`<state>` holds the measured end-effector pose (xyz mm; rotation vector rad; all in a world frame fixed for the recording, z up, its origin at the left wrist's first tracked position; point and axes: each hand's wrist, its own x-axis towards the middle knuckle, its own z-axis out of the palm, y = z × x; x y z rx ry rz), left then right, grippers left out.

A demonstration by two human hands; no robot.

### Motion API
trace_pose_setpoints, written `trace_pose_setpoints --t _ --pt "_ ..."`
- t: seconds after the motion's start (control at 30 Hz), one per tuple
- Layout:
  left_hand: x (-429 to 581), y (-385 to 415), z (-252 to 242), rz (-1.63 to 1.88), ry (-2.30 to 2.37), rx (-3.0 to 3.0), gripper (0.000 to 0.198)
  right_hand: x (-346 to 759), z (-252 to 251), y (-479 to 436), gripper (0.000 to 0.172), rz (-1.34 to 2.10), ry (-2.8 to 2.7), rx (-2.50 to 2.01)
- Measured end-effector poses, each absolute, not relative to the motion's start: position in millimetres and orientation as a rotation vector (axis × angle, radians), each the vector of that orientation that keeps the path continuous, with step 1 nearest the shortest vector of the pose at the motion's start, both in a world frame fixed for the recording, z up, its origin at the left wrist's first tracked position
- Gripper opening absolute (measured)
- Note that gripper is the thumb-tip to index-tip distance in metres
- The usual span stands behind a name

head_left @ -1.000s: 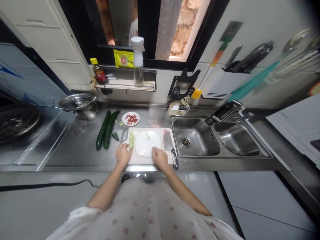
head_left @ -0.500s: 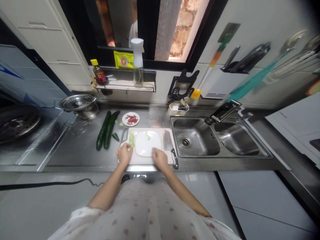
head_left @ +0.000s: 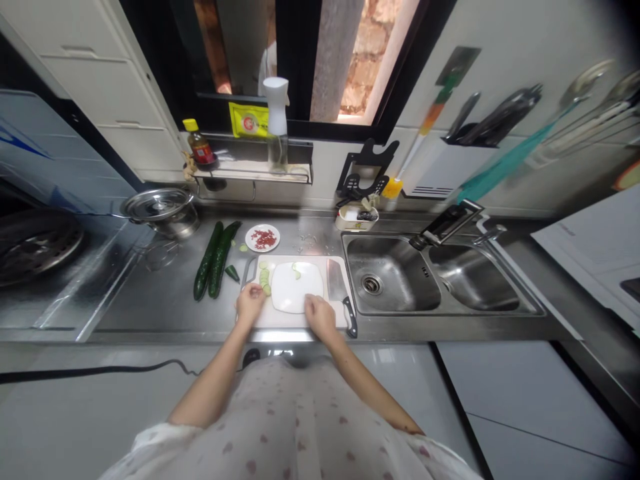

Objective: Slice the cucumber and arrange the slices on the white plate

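A white square plate (head_left: 290,297) lies on a pale cutting board (head_left: 280,321), with a few thin green slivers (head_left: 296,270) near its far edge. Beside the plate's left edge runs a row of overlapping cucumber slices (head_left: 265,275). My left hand (head_left: 249,305) is at the near end of this row, thumb and fingertips drawn together; whatever they pinch is too small to make out. With curled fingers, my right hand (head_left: 321,316) grips the plate's near right rim. A kitchen knife (head_left: 336,280) rests on the board's right side, its black handle toward me.
Two whole cucumbers (head_left: 216,263) and a cut cucumber end (head_left: 231,273) lie left of the board. Behind it stands a small plate of chopped red pieces (head_left: 263,239). A double sink (head_left: 390,267) is on the right, a lidded steel pot (head_left: 165,212) at back left.
My left fingertips have drawn slightly left, off the nearest slices, which show more fully now. My right hand stays at the plate's rim.
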<state>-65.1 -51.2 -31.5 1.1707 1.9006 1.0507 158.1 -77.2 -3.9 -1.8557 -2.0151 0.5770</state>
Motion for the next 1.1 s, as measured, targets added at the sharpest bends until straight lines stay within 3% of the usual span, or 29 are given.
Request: trace_pose_setpoints --t 0.2,0.43,0.6,0.73,1.0,1.1 --pt "-53.0 -43.2 -9.6 1.324 1.536 0.984 0.028 148.0 8.5 -63.0 0.033 0.668 -1.877 -1.662" --pt "-39.6 -44.3 26.7 1.343 1.355 1.036 0.029 126.4 29.8 -34.9 0.037 1.008 -1.62 -1.352" --pt "-36.7 -47.0 34.3 1.315 1.311 1.057 0.029 116.0 37.7 -25.7 0.021 1.097 -1.566 -1.199" --pt "-35.8 -48.3 35.7 1.313 1.327 0.989 0.032 114.3 39.1 -24.1 0.021 1.147 -1.464 -1.185" --pt "-28.5 -54.4 31.9 1.009 1.188 0.6 0.053 119.1 48.6 -26.6 0.024 1.183 -1.422 -1.209" --pt "-24.7 -54.0 32.8 0.895 1.062 0.472 0.051 119.9 48.4 -27.1 0.024 1.184 -1.425 -1.209"
